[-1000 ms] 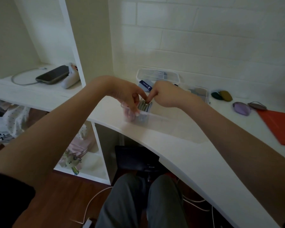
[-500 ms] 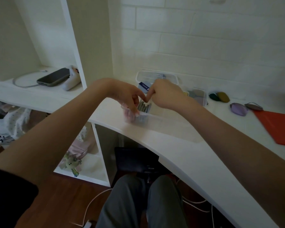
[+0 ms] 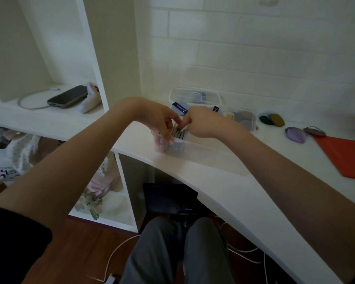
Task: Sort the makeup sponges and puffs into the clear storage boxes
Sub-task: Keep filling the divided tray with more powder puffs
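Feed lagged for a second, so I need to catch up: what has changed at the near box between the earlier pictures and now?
Very little. Both hands stay at the left end of the near clear box: the left hand still grips its end wall, and the right hand keeps its fingertips on the grey puffs standing in it, pressing them slightly closer. Nothing was picked up or released. The loose puffs at right lie unmoved.

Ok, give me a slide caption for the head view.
Both hands, left hand and right hand, tuck grey puffs upright into a clear storage box on the white desk.
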A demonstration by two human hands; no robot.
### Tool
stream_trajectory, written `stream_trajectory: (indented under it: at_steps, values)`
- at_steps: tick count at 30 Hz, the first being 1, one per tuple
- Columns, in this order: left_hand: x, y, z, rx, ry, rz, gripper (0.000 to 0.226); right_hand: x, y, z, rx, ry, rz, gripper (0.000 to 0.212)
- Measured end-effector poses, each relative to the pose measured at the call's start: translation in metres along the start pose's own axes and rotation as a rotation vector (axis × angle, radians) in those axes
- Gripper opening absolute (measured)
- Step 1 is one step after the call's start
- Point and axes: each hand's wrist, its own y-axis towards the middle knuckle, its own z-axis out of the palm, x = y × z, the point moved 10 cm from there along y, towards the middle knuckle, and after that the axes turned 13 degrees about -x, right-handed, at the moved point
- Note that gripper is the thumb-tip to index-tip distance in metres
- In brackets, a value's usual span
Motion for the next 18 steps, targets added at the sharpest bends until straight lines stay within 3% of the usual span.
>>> stream_trajectory:
  at_steps: [5,10,18]
  values:
    - [-0.002,-0.001,0.001,0.006,-0.004,0.006,0.068,-0.002,-0.001,0.007,0.107,-0.058,-0.028,0.051]
    - [-0.001,-0.002,0.003,0.007,-0.012,-0.002,0.07,-0.016,-0.004,-0.028,-0.153,0.017,0.065,0.045]
    - [-0.004,-0.001,0.002,-0.011,-0.012,0.01,0.067,0.009,0.0,-0.001,-0.037,-0.323,-0.041,0.026]
